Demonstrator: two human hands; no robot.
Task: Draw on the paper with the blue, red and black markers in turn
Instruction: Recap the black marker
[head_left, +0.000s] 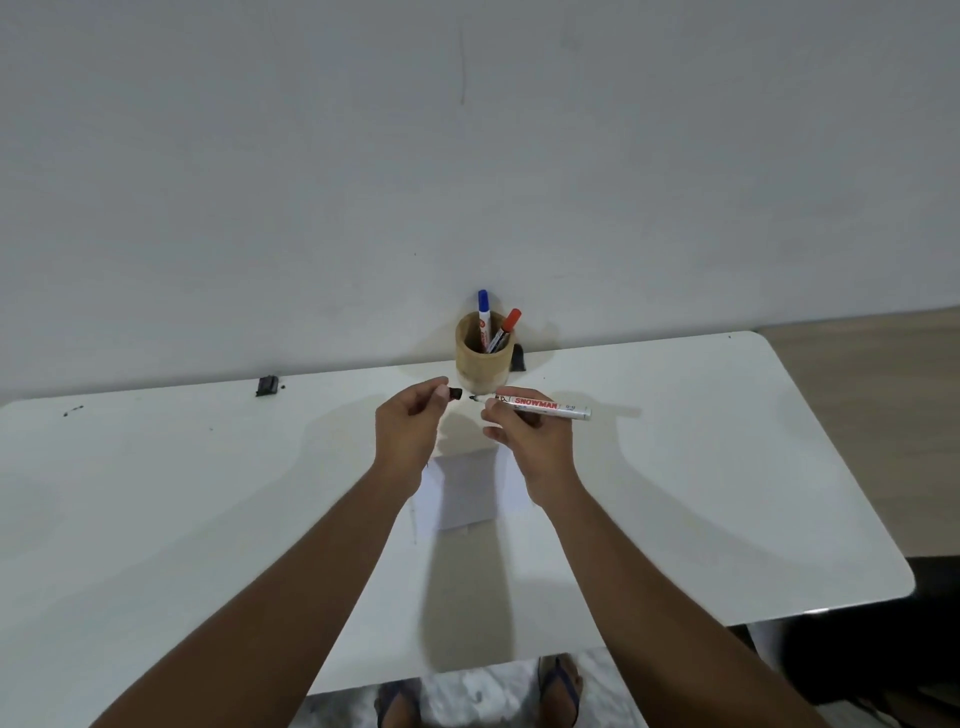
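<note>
My right hand (524, 434) holds the black marker (545, 407) level above the table, its bare tip pointing left. My left hand (415, 423) pinches the marker's black cap (455, 393), a small gap away from the tip. Below and between my hands lies the white paper (465, 491), partly hidden by my wrists. Behind my hands stands a wooden pen cup (484, 358), and in it the blue marker (484, 314) and the red marker (505, 330) stand capped.
The white table (701, 467) runs to a rounded right edge and a front edge near my sandalled feet. A small black object (267, 385) sits at the back left, another dark piece (518, 358) beside the cup. A plain wall rises behind.
</note>
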